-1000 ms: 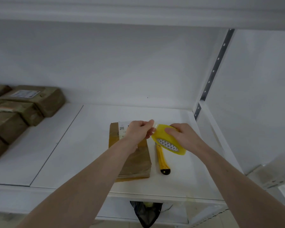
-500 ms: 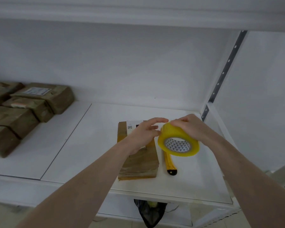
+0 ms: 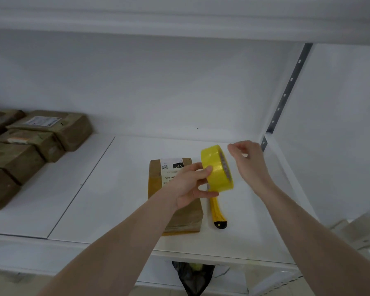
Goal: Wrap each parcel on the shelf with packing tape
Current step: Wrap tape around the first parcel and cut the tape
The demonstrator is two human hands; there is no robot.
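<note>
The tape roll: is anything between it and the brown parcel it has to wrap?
Nothing visible. The left hand holds the tape roll just above the parcel; the yellow cutter lies beside it.

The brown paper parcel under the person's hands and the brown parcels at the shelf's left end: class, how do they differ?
The brown paper parcel with the white label lies alone mid-shelf, beside a yellow utility knife; the brown parcels at the left are packed together in a group. The lone parcel lies flat and thin; those on the left look blockier. Both are brown-wrapped, and some carry labels.
</note>
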